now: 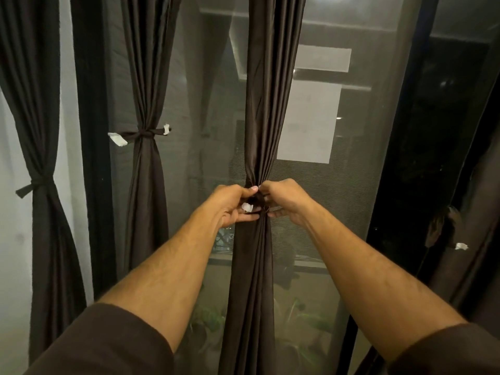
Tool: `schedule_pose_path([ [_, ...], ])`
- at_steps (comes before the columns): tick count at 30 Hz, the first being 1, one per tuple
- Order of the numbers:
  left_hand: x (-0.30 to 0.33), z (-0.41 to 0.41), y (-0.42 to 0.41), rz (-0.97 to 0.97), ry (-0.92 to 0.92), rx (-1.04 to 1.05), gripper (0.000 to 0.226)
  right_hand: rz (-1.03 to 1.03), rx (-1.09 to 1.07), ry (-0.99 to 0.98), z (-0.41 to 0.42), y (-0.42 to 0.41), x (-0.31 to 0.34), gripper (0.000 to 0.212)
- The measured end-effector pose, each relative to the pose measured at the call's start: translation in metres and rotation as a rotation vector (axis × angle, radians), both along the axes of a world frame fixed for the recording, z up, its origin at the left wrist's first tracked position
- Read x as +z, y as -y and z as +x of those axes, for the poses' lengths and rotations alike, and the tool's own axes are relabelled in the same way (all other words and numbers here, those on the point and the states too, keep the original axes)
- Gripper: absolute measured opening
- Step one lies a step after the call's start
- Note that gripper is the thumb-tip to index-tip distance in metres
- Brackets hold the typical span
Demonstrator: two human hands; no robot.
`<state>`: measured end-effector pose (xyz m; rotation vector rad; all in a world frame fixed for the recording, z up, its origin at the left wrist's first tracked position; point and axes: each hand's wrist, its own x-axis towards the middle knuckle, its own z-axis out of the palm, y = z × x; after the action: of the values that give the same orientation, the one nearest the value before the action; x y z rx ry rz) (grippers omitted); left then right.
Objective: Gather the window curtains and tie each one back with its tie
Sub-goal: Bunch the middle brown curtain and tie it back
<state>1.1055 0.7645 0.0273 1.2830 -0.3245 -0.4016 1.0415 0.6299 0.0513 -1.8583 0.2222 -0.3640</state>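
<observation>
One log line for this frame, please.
step: tying middle curtain | both hands on tie: left hand, right hand | two left curtains tied

Bare glass (338, 212) beside gathered curtain (259, 104)

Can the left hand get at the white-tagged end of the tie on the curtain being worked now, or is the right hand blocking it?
Probably yes. The left hand is already at the tie on the middle curtain, with the white tag beside its fingers. The right hand works from the opposite side.

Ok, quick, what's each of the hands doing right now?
Left hand: pinching the tie around the gathered middle curtain.
Right hand: pinching the same tie from the other side.
</observation>
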Motion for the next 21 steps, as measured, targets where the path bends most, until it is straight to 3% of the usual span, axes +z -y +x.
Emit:
schedule_pose_path([
  [7,-0.012,0.010,0.009,0.065,0.230,0.129,0.018,0.091,0.080,-0.004,0.006,0.007,-0.007,0.029],
  [13,-0.005,0.016,0.001,0.095,0.308,0.104,0.013,-0.004,0.083,0.021,0.003,0.008,-0.005,0.029],
  [17,-0.003,0.017,0.003,0.149,0.358,0.246,0.023,-0.042,0.010,0.091,0.004,0.003,-0.006,0.024],
  [21,-0.006,0.020,0.004,0.235,0.420,0.279,0.016,-0.111,-0.009,0.032,0.007,-0.001,-0.012,0.015],
])
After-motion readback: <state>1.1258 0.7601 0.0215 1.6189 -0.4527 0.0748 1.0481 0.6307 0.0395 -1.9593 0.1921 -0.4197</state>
